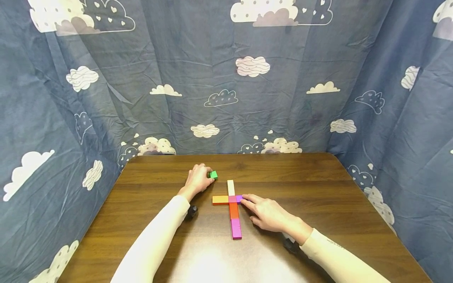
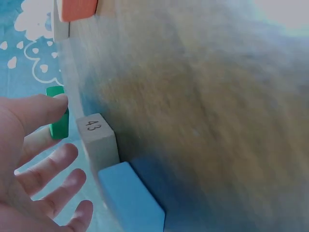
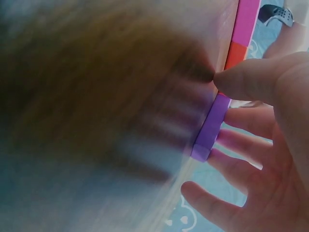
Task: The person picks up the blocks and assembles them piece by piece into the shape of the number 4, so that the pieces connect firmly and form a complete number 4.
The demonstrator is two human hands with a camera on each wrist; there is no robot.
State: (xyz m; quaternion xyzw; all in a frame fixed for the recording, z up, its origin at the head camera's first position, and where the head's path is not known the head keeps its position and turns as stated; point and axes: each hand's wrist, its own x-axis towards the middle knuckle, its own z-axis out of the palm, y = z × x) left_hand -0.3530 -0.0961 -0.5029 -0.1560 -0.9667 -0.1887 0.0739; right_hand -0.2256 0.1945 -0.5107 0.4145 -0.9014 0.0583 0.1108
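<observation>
My left hand [image 1: 199,178] pinches a green block [image 1: 213,175] between thumb and index finger; the other fingers are spread in the left wrist view. To its right lies a cross of flat blocks: cream [image 1: 231,187] at the far end, orange [image 1: 220,200] at left, pink [image 1: 232,199] in the centre, then red [image 1: 234,211] and magenta [image 1: 236,228] towards me. The purple block [image 3: 211,128] forms the right arm. Extended fingertips of my right hand [image 1: 269,214] touch this purple block and partly cover it in the head view.
In the left wrist view, a wooden block marked 43 [image 2: 100,142] and a blue block [image 2: 130,198] stand near the left fingers; the head view does not show them. The brown table [image 1: 301,177] reaches a blue cloud-patterned curtain [image 1: 198,78] at the back and sides.
</observation>
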